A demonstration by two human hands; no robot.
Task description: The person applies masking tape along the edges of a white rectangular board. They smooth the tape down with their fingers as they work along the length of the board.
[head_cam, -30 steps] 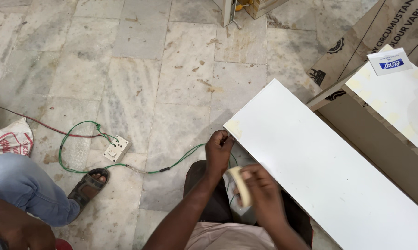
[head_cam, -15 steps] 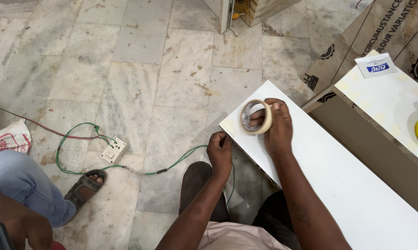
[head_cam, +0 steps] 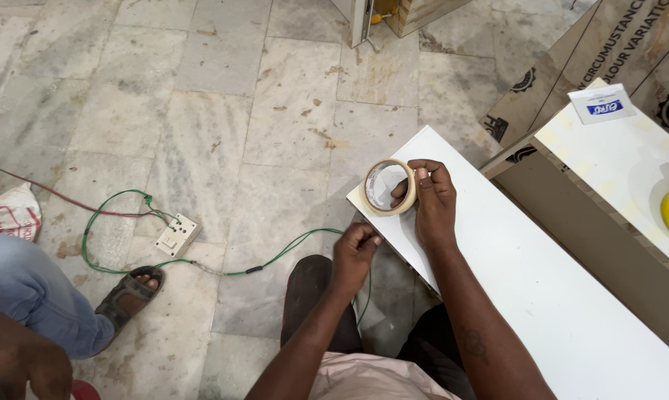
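- A roll of beige tape (head_cam: 388,187) is being gripped by the right hand (head_cam: 432,200), its fingers (head_cam: 422,176) wrapped over the rim, above the white board's (head_cam: 527,274) corner.
- The left hand (head_cam: 353,252) is being kept clenched just below, seemingly pinching the tape's free end; this cannot be told surely.
- The pull is best being kept straight and taut.

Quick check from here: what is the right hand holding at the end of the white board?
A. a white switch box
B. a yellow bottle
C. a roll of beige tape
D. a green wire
C: the right hand grips a roll of beige tape over the end of the white board; the switch box and green wire lie on the floor.
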